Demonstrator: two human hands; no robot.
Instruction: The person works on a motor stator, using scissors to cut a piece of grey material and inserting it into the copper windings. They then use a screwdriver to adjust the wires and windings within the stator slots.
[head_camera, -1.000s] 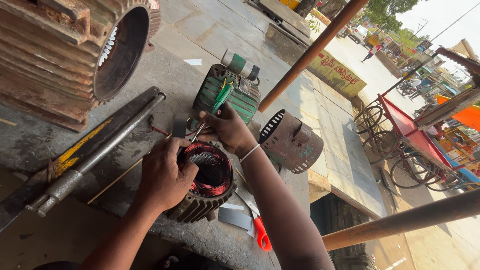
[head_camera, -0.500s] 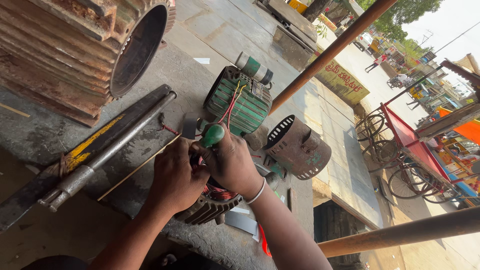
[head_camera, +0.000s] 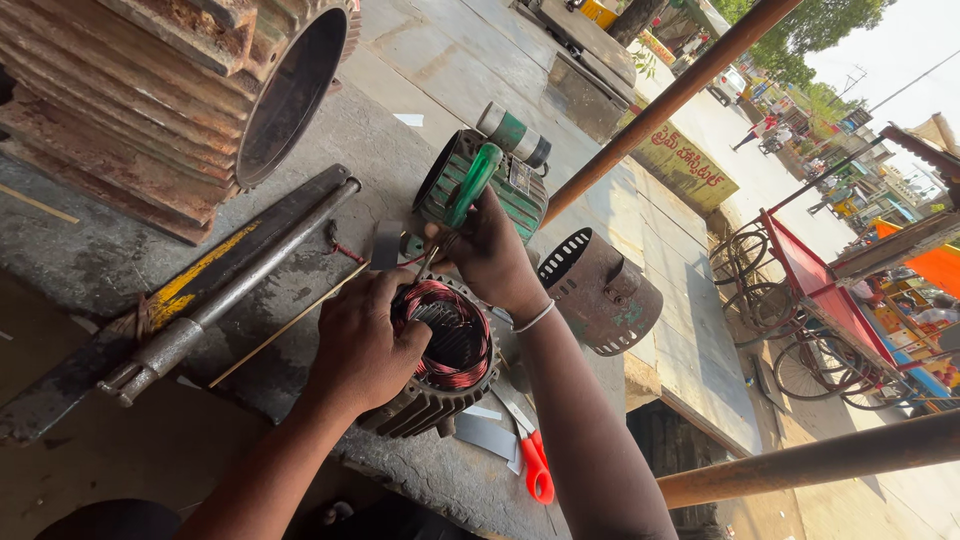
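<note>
On the grey desk (head_camera: 400, 90), seen from the head camera, a small ribbed motor part (head_camera: 440, 375) with red wire sits. The left hand (head_camera: 365, 345) grips its rim. The right hand (head_camera: 490, 250) squeezes a green-handled screwdriver (head_camera: 470, 185), poking the wire. Next needs gentle pushing, I think.

We are at an open-air, roadside motor repair workshop: on the stained concrete tabletop (head_camera: 400, 130) we see a small stator (head_camera: 440, 375) with bare copper windings, a green finned motor (head_camera: 480, 190), a big rusty ribbed motor housing (head_camera: 150, 100) and a grey vented end cover (head_camera: 600, 290). Red-handled scissors (head_camera: 530, 455), cut strips of insulating paper (head_camera: 485, 435) and a heavy steel bar (head_camera: 230, 290) lie about. Beyond the rusty poles (head_camera: 680, 95) we see a sunlit street with cycle carts (head_camera: 800, 310) and stalls.
</note>
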